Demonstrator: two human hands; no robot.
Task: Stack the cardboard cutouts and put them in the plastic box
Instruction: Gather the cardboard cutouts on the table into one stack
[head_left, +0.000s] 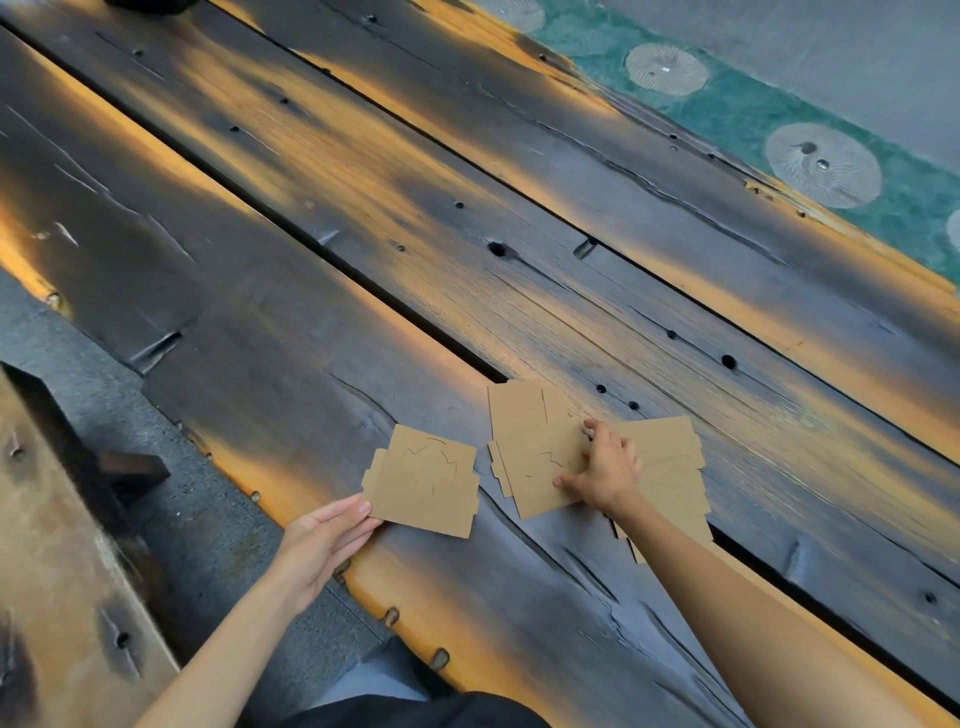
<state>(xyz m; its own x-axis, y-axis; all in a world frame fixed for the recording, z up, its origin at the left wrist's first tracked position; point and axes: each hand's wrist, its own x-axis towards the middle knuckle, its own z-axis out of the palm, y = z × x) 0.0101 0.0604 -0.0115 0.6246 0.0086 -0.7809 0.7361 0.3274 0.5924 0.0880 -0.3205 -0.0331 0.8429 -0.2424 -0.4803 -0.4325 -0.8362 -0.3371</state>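
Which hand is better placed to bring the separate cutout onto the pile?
Probably left. The left hand already touches the lone cutout's near corner, while the right hand presses on the overlapping pile.

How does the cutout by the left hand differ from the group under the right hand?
The left cutout is a single piece; the right group is several overlapping pieces, fanned unevenly. The left hand only touches the left cutout's near corner with its fingers; the right hand presses down on top of the right group. Both are brown cardboard lying flat on the wooden table.
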